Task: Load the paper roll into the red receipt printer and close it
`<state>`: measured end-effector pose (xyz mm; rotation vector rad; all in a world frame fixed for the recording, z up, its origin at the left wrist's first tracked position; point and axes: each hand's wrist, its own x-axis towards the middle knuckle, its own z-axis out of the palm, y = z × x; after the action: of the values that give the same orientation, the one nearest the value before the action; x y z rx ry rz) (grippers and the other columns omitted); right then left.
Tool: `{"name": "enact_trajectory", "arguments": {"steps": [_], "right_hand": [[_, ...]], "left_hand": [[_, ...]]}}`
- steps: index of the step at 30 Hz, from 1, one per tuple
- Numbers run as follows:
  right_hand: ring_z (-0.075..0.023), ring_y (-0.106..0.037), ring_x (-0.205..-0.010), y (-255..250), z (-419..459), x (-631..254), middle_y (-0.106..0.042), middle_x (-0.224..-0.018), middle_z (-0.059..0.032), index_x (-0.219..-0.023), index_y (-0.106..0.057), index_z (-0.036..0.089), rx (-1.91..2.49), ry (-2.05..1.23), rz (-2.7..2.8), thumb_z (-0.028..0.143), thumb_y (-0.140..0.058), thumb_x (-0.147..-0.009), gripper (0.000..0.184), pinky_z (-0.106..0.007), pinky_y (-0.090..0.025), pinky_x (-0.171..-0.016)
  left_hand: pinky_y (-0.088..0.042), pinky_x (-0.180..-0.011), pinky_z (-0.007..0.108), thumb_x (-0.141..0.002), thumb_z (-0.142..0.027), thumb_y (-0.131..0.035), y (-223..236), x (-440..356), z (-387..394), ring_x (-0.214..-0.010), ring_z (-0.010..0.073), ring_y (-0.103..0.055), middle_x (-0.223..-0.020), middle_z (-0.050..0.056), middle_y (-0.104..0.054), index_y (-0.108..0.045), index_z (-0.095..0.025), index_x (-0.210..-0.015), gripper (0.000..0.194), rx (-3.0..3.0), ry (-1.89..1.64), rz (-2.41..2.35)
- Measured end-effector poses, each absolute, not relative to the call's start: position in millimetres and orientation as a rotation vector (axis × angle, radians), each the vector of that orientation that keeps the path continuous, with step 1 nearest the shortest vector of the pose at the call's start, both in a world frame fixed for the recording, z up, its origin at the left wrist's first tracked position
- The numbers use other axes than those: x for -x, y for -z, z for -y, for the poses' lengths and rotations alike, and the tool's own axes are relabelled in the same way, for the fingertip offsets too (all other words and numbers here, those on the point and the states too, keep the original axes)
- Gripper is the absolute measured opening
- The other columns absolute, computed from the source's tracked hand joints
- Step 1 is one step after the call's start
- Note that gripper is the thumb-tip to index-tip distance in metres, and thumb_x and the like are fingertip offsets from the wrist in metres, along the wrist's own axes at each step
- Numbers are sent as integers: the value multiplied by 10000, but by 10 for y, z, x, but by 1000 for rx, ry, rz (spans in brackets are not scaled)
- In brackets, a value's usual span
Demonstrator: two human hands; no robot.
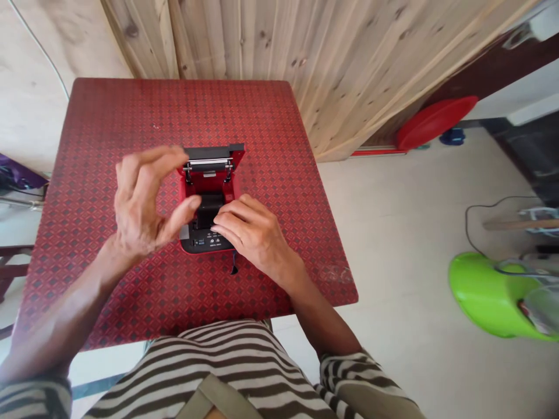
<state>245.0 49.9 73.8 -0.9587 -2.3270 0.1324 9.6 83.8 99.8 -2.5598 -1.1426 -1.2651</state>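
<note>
Left hand [140,212]: grip spread wide left of the frame's middle, thumb and fingers well apart, nothing held between them; the fingertips overlap the corner of the raised lid, though contact cannot be told.
Right hand [257,233]: fingers bunched just below the frame's middle, over the near right part of the bay; whether this grip has hold of anything cannot be told, as the fingers hide it.
Red-and-black device [208,184]: stands between the hands, left of centre in the frame, on the patterned red worktop [148,291].
Raised lid [212,153]: tipped up on the upper side of the device, with a dark roller [209,167] across it.
Bay [205,188]: red-walled, uncovered, with dark, blocky matter inside; loose part or fixed lining, too dim to say.
Panel [196,244]: small pale markings along the device's lower edge; a black strap [234,269] hangs out below.
Step in hand: seemingly finger work inside the bay, led by the right hand.
Next move: probably calls for precise fingertips there, with the left thumb kept clear.
Green plastic piece [476,297]: lower right of the frame, bearing or holding something clear [544,305]; which, cannot be told.
</note>
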Motion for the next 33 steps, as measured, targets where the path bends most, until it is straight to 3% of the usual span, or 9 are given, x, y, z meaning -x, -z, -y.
{"name": "enact_trajectory", "arguments": {"steps": [5,9,12,16,22,27,33], "right_hand": [[-188,-584,-812,-690,-420,-2452,-722,-867,-31,-890,-706,196,974,92,2303,156,-624,-1065,197,-335,-491,-761],[-175,-559,-777,-655,-386,-2445,-679,-810,-12,-857,-678,209,975,144,2276,197,-635,-1072,219,-331,-462,-731],[-178,-561,-780,-636,-356,-2446,-680,-809,-11,-871,-675,211,964,157,2277,208,-635,-1074,207,-338,-461,-727],[-202,-609,-848,-611,-278,-2474,-732,-911,-48,-1008,-710,182,966,146,2293,270,-663,-1065,114,-361,-496,-761],[-220,-644,-890,-589,-202,-2504,-768,-1031,-94,-1143,-712,157,999,114,2287,297,-645,-1073,170,-377,-541,-790],[-217,-655,-902,-596,-221,-2510,-777,-1059,-95,-1164,-710,171,990,50,2266,301,-633,-1079,173,-382,-568,-833],[-219,-682,-916,-612,-235,-2550,-787,-1087,-109,-1156,-714,150,954,34,2192,268,-668,-1057,161,-376,-594,-862]], "left_hand": [[-489,-1137,494,-1066,-678,-470,-1020,-237,-1321,-1257,271,-626,-1378,137,-690,-576,-102,-1453,702,2644,1001,1385],[-516,-1103,444,-1126,-607,-311,-956,-252,-1223,-1208,248,-658,-1308,123,-723,-604,-107,-1432,655,2765,1009,1381],[-534,-1068,405,-1138,-512,-342,-917,-203,-965,-1161,222,-680,-1299,97,-736,-589,-149,-1470,550,2814,1006,1338],[-538,-1085,423,-1117,-428,-438,-780,-119,-652,-1289,271,-666,-1391,132,-705,-568,-168,-1509,488,2883,966,1182],[-471,-1224,490,-1066,-593,-509,-554,-64,-485,-1430,331,-603,-1482,161,-664,-372,-183,-1668,740,2888,903,1006],[-434,-1257,503,-975,-805,-501,-559,-87,-461,-1439,359,-606,-1512,179,-646,-309,-170,-1697,980,2820,816,962],[-479,-1191,469,-933,-810,-591,-600,-133,-449,-1360,355,-667,-1448,185,-693,-306,-127,-1693,1060,2761,759,932]]}}
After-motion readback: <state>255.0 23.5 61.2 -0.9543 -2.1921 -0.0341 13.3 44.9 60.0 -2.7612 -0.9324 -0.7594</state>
